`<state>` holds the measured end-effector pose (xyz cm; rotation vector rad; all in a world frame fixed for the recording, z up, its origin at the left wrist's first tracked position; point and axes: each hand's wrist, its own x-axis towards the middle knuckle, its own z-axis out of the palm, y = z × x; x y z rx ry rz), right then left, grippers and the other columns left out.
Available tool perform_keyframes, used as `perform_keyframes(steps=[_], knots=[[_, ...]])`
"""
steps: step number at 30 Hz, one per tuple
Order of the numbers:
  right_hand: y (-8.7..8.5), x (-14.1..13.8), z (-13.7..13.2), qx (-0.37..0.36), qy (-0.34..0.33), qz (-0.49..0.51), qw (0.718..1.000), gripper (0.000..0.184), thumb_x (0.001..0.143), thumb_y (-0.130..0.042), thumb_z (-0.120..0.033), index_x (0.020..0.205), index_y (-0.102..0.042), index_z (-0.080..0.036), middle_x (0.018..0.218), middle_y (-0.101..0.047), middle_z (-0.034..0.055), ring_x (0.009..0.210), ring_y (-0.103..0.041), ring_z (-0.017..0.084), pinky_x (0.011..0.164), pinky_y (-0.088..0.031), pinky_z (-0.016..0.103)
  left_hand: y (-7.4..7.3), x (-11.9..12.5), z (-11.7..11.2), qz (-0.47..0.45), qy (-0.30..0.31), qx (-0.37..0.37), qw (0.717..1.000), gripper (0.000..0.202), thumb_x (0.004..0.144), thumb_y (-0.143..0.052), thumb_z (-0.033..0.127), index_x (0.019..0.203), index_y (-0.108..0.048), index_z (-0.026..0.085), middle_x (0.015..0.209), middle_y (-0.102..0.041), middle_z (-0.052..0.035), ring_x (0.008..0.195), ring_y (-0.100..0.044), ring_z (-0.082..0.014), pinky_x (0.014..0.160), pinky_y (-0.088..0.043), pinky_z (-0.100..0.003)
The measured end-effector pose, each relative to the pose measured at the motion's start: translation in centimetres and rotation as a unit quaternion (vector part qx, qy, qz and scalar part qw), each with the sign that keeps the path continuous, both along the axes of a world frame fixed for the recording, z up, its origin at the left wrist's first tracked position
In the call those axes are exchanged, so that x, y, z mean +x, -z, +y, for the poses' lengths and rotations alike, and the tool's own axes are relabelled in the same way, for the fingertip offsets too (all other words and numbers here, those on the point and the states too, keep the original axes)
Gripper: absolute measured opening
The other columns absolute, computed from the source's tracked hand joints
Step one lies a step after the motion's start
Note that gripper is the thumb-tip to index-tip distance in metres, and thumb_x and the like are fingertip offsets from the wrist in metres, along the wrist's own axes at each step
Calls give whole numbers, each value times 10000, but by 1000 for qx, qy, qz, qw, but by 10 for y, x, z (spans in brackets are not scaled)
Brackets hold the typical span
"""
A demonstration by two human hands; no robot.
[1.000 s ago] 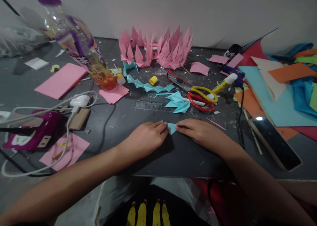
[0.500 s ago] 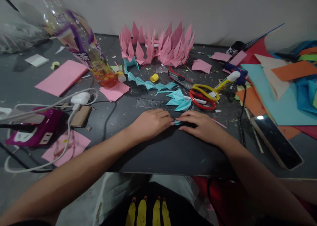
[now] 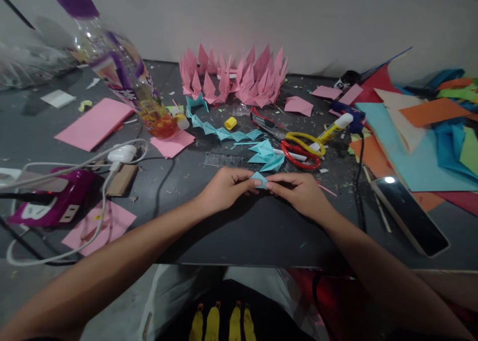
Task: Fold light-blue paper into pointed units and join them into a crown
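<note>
A small folded piece of light-blue paper (image 3: pixel 260 179) is pinched between both hands near the table's front. My left hand (image 3: pixel 229 187) grips its left side, thumb on top. My right hand (image 3: pixel 298 191) holds the right edge between thumb and fingers. Just behind it lies a light-blue folded paper piece with points (image 3: pixel 267 155). Farther back runs a chain of light-blue folded pieces (image 3: pixel 222 133). Two pink spiky paper pieces (image 3: pixel 203 77) stand by the wall. The fingertips under the held paper are partly hidden.
Scissors with red and yellow handles (image 3: pixel 304 152), a glue stick (image 3: pixel 336 127) and a glue gun (image 3: pixel 349 116) lie right of centre. A phone (image 3: pixel 413 216) is at right, near coloured sheets (image 3: pixel 388 157). At left stand a bottle (image 3: pixel 127 82) and a purple power strip (image 3: pixel 61 201) with cables.
Both hands have lifted and turned the light-blue paper, so its flat face now shows. My left thumb has come over its top. The camera view has shifted slightly.
</note>
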<state>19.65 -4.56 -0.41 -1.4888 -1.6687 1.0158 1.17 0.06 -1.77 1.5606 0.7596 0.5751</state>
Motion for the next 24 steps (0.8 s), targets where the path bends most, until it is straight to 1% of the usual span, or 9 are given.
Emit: perform_keyframes(steps=[2, 5, 12, 15, 20, 22, 24], knots=[[0, -1, 0, -9, 7, 15, 1000, 199, 735, -621, -316, 847, -734, -196, 798, -742, 23, 702, -674, 172, 639, -534, 287, -1, 0, 1, -3, -3, -24, 1000, 166, 830, -551, 225, 850, -681, 124, 737, -684, -18, 687, -624, -95, 627, -493, -180], [0, -1, 0, -16, 17, 32, 999, 194, 724, -633, -319, 831, -738, -195, 745, -738, 19, 662, -667, 166, 613, -533, 284, -2, 1, 0, -4, -10, -41, 999, 161, 826, -557, 210, 855, -689, 123, 742, -695, -23, 688, -635, -96, 635, -509, -185], [0, -1, -1, 8, 49, 37, 998, 141, 708, -651, -318, 750, -736, -213, 735, -735, 14, 676, -671, 178, 622, -540, 298, -4, 3, -5, -28, -22, -41, 999, 159, 819, -559, 193, 851, -701, 129, 780, -710, -33, 699, -648, -105, 636, -533, -204], [-1, -1, -3, 24, 44, 22, 998, 146, 727, -633, -314, 755, -731, -210, 746, -736, 20, 681, -673, 180, 625, -540, 296, -6, 2, -4, -18, -18, -49, 998, 154, 812, -573, 206, 841, -702, 127, 768, -708, -32, 676, -640, -102, 626, -531, -207], [-1, -2, -6, 62, 27, -20, 997, 147, 762, -600, -286, 759, -725, -208, 788, -738, 28, 729, -677, 182, 685, -533, 295, -8, -2, 1, 53, 26, -44, 997, 126, 767, -619, 177, 838, -708, 124, 733, -707, -20, 607, -610, -81, 599, -513, -193], [0, -4, -6, 57, 23, -22, 998, 153, 766, -599, -285, 792, -724, -203, 799, -739, 29, 733, -678, 183, 676, -533, 291, -7, -4, 1, 57, 19, -50, 997, 148, 780, -592, 163, 863, -708, 128, 739, -711, -26, 612, -617, -84, 600, -520, -199], [1, -7, -7, 45, 10, -20, 999, 173, 746, -623, -281, 862, -722, -199, 840, -741, 29, 745, -682, 186, 674, -536, 289, -7, -4, 0, 55, 9, -41, 998, 162, 786, -570, 143, 866, -711, 130, 728, -711, -30, 612, -620, -87, 600, -523, -202]])
